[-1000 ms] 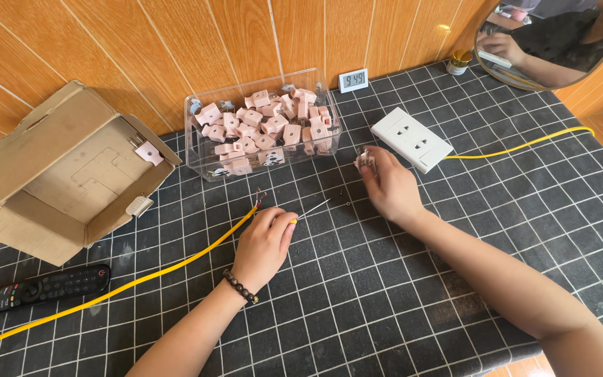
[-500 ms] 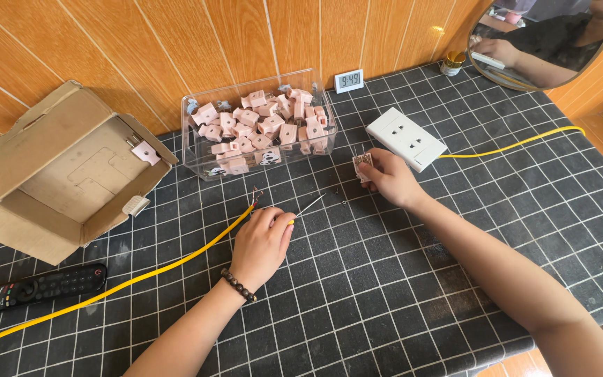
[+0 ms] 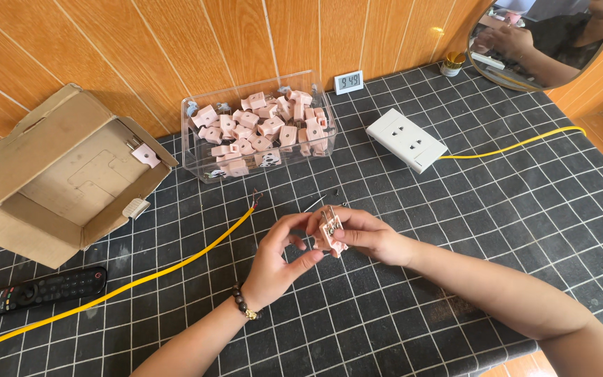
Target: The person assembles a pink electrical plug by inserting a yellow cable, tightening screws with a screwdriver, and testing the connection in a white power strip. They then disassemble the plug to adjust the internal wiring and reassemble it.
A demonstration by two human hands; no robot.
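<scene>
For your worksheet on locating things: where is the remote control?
The remote control lies at the table's far left, in front of the cardboard box, beside the yellow cable.

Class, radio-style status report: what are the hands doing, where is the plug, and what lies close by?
Left hand and right hand both grip the pink plug, raised above the table. Yellow cable lies loose at left, stripped end untouched. Nothing blocks the hands.

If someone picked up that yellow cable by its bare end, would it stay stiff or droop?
The yellow cable would probably droop: it is thin and lies in a loose curve across the tabletop. It looks light. Its smooth sheath may slip through fingers, and the frayed wire tip seems easily bent.
</scene>
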